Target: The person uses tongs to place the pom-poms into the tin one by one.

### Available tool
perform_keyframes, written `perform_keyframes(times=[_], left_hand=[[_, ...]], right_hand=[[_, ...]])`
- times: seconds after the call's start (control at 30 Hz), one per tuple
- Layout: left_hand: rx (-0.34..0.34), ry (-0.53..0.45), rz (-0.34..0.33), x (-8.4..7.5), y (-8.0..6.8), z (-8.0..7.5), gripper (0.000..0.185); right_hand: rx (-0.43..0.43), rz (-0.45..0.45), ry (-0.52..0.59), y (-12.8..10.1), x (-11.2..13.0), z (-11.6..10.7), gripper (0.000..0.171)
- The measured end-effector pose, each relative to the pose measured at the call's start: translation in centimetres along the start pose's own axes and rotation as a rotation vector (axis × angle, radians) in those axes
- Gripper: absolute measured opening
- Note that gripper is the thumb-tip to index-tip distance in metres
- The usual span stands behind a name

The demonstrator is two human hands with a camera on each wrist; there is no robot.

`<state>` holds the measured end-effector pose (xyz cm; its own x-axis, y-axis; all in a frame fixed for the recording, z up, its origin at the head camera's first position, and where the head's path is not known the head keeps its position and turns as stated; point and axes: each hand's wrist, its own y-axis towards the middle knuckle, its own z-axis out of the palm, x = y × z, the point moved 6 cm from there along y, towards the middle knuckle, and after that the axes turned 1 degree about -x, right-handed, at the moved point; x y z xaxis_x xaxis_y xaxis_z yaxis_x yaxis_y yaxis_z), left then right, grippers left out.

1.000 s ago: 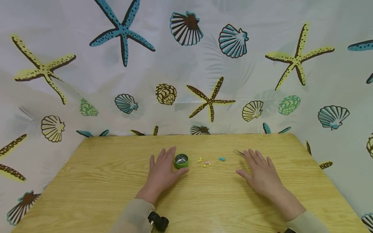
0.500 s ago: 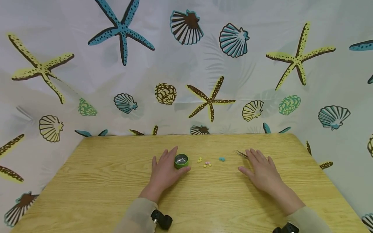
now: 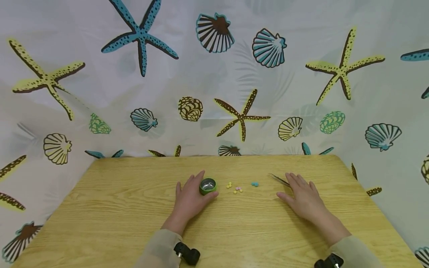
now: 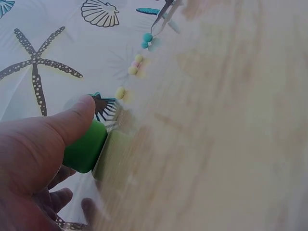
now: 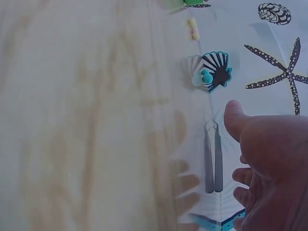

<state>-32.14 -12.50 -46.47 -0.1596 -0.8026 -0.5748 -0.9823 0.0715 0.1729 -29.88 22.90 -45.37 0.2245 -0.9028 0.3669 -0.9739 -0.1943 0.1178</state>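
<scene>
No legible text — seemingly anywhere.

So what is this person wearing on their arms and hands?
Both hands, left hand and right hand, are bare, with no gloves or rings visible. Loose beige sleeves reach the wrists, and a small black camera mount sits at each wrist.
</scene>
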Motion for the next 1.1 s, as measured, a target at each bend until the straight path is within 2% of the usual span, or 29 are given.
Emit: perform_keyframes(times=[0.33,0.67,1.1], left_hand=[[-0.009,-0.009,0.016,-0.1,-0.1,-0.1,0.078],[-0.003,-0.040,0.024,-0.4,-0.1,0.3,0.069],[-0.011,-0.074,0.036,-0.3,-0.2,0.6,0.067]], right_hand=[[-0.003,0.008,0.006,0.6,-0.8,0.2,0.081],[-0.034,-0.026,0.090,1.2,-1.9,0.5,0.083],[0.020,0.011,0.146,1.4,-2.0,0.4,0.078]])
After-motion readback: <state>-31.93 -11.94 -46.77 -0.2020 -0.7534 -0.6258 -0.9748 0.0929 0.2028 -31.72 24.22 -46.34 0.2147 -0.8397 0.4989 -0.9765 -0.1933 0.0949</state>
